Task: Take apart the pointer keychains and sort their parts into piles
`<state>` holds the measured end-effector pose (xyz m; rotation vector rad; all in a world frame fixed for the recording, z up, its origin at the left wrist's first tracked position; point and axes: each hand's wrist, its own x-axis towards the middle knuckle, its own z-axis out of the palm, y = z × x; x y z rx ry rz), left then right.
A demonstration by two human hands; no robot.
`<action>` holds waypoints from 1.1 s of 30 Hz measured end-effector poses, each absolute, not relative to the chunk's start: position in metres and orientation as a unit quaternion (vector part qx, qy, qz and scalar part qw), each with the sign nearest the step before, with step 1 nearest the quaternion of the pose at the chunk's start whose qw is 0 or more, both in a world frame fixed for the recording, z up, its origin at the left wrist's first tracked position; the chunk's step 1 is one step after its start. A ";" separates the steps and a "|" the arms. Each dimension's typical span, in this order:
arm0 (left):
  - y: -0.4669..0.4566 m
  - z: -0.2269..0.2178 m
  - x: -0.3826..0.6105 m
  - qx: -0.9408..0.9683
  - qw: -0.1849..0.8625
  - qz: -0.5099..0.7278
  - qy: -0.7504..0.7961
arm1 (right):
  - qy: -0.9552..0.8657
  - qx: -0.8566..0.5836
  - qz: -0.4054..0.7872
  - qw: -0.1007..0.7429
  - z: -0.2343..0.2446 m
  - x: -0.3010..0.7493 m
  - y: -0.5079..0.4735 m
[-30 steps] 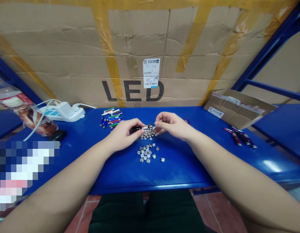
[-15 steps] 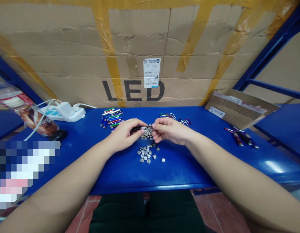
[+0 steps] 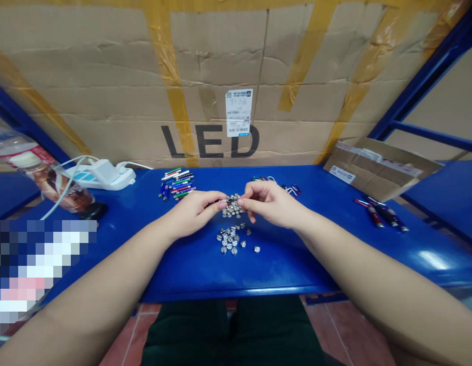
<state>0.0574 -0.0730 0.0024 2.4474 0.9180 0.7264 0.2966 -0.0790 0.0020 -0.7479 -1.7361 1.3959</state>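
My left hand (image 3: 196, 211) is closed around a small black flashlight tube (image 3: 212, 203), mostly covered by my fingers. From its right, my right hand (image 3: 268, 203) pinches a small silver metal piece (image 3: 234, 200) at the tube's end; its exact shape is hidden by the fingertips. Directly beneath my fingertips lies a heap of round silver discs (image 3: 231, 210). Closer to me is a loose group of slotted silver end caps (image 3: 229, 240), with a single cap (image 3: 257, 249) lying apart to the right.
Several coloured metal tubes (image 3: 178, 184) lie left of my hands, and carabiner clips (image 3: 292, 189) behind my right one. Finished-looking flashlights (image 3: 388, 216) rest further right by an opened carton (image 3: 377, 165). A power strip (image 3: 123, 178) and bottle (image 3: 56, 185) stand left; a large box (image 3: 209, 101) backs the blue table (image 3: 289, 274).
The black tube is now more covered by my left fingers. My right hand has tilted and its lower fingers hang further open, while its thumb and forefinger stay at the tube's end.
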 end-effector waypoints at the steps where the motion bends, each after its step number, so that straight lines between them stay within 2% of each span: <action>1: -0.073 0.003 0.057 0.880 0.222 0.256 0.332 | -0.691 -0.297 0.536 0.383 0.002 0.297 -0.080; 5: -0.072 0.003 0.054 0.865 0.270 0.251 0.340 | -0.751 -0.318 0.444 0.371 0.002 0.297 -0.085; 10: -0.073 0.007 0.053 0.838 0.359 0.224 0.345 | -0.878 -0.281 0.175 0.345 0.000 0.301 -0.082; 16: -0.076 0.010 0.053 0.781 0.484 0.200 0.339 | -0.931 -0.207 0.016 0.299 0.003 0.304 -0.079; 19: -0.076 0.009 0.051 0.740 0.558 0.178 0.331 | -0.944 -0.182 -0.009 0.275 0.006 0.304 -0.079; 21: -0.074 0.007 0.051 0.747 0.542 0.181 0.339 | -0.938 -0.189 0.007 0.291 0.006 0.304 -0.078; 24: -0.070 0.003 0.053 0.807 0.415 0.236 0.348 | -0.912 -0.216 0.085 0.337 0.002 0.304 -0.076; 27: -0.067 -0.001 0.054 0.845 0.311 0.275 0.337 | -0.849 -0.275 0.264 0.365 -0.005 0.299 -0.075; 30: -0.068 -0.002 0.055 0.858 0.271 0.273 0.341 | -0.740 -0.339 0.454 0.363 -0.010 0.292 -0.074; 33: -0.070 0.001 0.056 0.869 0.238 0.284 0.328 | -0.645 -0.356 0.589 0.332 -0.011 0.289 -0.073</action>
